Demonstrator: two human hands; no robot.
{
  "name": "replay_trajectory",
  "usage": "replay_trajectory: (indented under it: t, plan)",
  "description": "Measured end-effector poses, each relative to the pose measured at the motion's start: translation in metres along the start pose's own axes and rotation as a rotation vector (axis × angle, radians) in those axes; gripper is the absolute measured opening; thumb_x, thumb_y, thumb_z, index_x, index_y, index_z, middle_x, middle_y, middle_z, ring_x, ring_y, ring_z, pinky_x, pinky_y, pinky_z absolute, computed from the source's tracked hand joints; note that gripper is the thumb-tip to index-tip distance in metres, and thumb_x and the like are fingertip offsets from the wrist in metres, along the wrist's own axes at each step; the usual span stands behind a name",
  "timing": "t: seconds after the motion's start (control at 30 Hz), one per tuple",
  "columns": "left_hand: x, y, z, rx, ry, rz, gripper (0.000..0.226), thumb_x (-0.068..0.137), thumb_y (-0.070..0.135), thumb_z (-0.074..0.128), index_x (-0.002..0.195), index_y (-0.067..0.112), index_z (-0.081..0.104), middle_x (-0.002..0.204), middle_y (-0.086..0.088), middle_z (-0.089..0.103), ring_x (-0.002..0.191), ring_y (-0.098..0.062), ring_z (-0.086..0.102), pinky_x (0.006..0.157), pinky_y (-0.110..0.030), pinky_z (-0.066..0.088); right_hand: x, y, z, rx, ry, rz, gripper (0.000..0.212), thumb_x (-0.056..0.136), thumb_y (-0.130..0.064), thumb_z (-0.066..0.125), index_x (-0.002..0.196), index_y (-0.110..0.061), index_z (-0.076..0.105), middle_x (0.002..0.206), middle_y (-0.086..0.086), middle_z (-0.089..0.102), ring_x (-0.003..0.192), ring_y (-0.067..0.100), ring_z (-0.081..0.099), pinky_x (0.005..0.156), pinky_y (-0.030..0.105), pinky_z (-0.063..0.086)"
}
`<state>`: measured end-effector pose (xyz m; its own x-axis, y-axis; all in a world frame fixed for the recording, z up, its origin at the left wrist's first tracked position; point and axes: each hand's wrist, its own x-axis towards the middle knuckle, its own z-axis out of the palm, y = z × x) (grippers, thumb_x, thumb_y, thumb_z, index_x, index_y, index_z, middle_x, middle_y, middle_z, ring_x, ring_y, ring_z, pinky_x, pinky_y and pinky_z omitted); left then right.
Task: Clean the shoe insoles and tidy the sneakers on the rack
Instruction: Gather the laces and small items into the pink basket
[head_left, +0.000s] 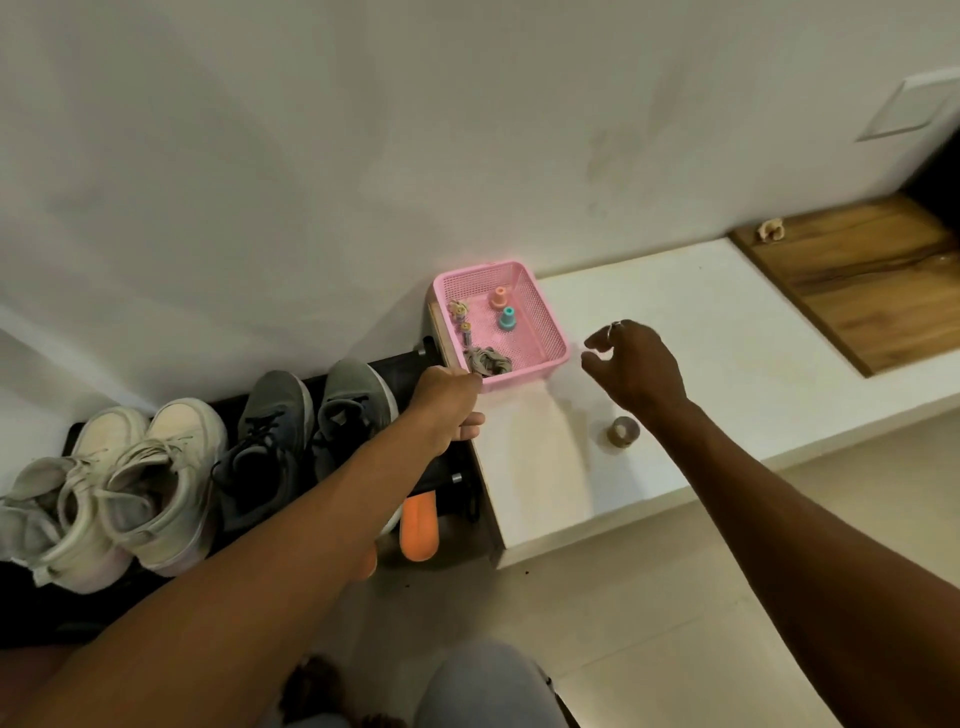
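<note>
A pair of white sneakers (130, 483) and a pair of grey sneakers (291, 431) stand side by side on a black rack (447, 483). Right of the rack, a pink basket (540, 332) sits on a white ledge (701, 322); it holds a crumpled grey cloth (488, 361) and small coloured caps. My left hand (447, 405) reaches over the grey sneakers and grips the basket's near left corner, fingers over the rim next to the cloth, thumb below. My right hand (634, 364) hovers over the ledge just right of the basket, fingers loosely curled, holding nothing.
Two orange rounded pieces (418, 525) poke out under the rack's right end, one partly hidden by my forearm. A small roll of tape (623, 431) lies on the ledge. A wooden board (862, 275) lies further right. The wall stands close behind. My knee (488, 686) shows at the bottom.
</note>
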<state>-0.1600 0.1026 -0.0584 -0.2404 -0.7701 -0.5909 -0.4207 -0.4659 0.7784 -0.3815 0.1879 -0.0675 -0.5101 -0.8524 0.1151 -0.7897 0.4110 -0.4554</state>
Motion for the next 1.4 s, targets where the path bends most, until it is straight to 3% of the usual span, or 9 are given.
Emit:
replay_trajectory:
  t: [0.2,0.4,0.57,0.7,0.97,1.13,1.27,1.4]
  plan:
    - [-0.014,-0.006,0.009,0.005,-0.023,-0.019,0.035,0.101,0.019,0.052,0.135,0.013,0.056,0.102,0.0,0.06,0.078,-0.019,0.068,0.06,-0.028,0.059,-0.031,0.024,0.002,-0.101,-0.197,0.156,0.045,0.079,-0.039,0.077,0.119,-0.021,0.069,0.121,0.003,0.062,0.11,0.025,0.06,0.08,0.036,0.05]
    - [-0.019,-0.008,0.009,0.013,-0.014,-0.016,0.035,0.101,0.019,0.052,0.135,0.013,0.056,0.101,0.001,0.06,0.078,-0.018,0.068,0.058,-0.027,0.058,-0.047,0.037,0.012,-0.114,-0.325,0.198,0.048,0.078,-0.034,0.076,0.123,-0.023,0.063,0.122,0.002,0.057,0.11,0.025,0.06,0.082,0.035,0.05]
    - [-0.018,-0.009,0.005,0.009,-0.013,-0.012,0.035,0.101,0.02,0.053,0.136,0.013,0.056,0.104,0.0,0.06,0.079,-0.019,0.068,0.057,-0.027,0.057,-0.05,0.041,0.018,-0.095,-0.312,0.192,0.036,0.081,-0.015,0.065,0.117,-0.017,0.067,0.116,0.006,0.06,0.105,0.027,0.062,0.079,0.033,0.048]
    - [-0.015,-0.009,0.004,0.004,-0.01,-0.015,0.035,0.101,0.019,0.054,0.135,0.013,0.057,0.103,0.0,0.06,0.08,-0.019,0.069,0.056,-0.027,0.057,-0.043,0.034,0.013,-0.065,-0.265,0.171,0.031,0.08,-0.014,0.067,0.111,-0.013,0.069,0.11,0.009,0.064,0.101,0.03,0.063,0.08,0.034,0.05]
    - [-0.008,-0.005,0.004,0.0,0.016,0.013,0.032,0.101,0.019,0.053,0.132,0.013,0.058,0.098,0.0,0.06,0.077,-0.018,0.068,0.058,-0.027,0.059,0.005,-0.021,-0.006,0.031,-0.08,-0.007,0.034,0.084,-0.019,0.071,0.116,-0.009,0.07,0.113,0.012,0.064,0.097,0.03,0.065,0.081,0.034,0.049]
    - [0.0,-0.007,-0.002,-0.023,0.025,0.026,0.03,0.1,0.02,0.053,0.129,0.015,0.061,0.096,-0.002,0.061,0.076,-0.017,0.067,0.064,-0.03,0.06,0.042,-0.056,0.008,0.091,-0.109,-0.1,0.039,0.084,-0.019,0.073,0.12,-0.007,0.068,0.116,0.015,0.065,0.1,0.031,0.064,0.078,0.03,0.046]
    - [0.006,-0.01,-0.009,-0.061,0.014,0.006,0.024,0.1,0.025,0.057,0.122,0.019,0.063,0.101,0.0,0.062,0.082,-0.019,0.069,0.064,-0.029,0.06,0.06,-0.072,0.035,-0.006,-0.201,-0.133,0.039,0.085,-0.013,0.074,0.123,-0.009,0.068,0.116,0.015,0.065,0.099,0.031,0.064,0.074,0.028,0.04]
    - [0.008,-0.012,-0.011,-0.09,-0.007,0.002,0.013,0.101,0.023,0.057,0.113,0.024,0.06,0.102,0.002,0.062,0.082,-0.019,0.068,0.066,-0.029,0.06,0.067,-0.076,0.055,-0.072,-0.24,-0.151,0.039,0.086,-0.008,0.069,0.124,-0.01,0.069,0.12,0.019,0.065,0.101,0.036,0.064,0.079,0.03,0.045]
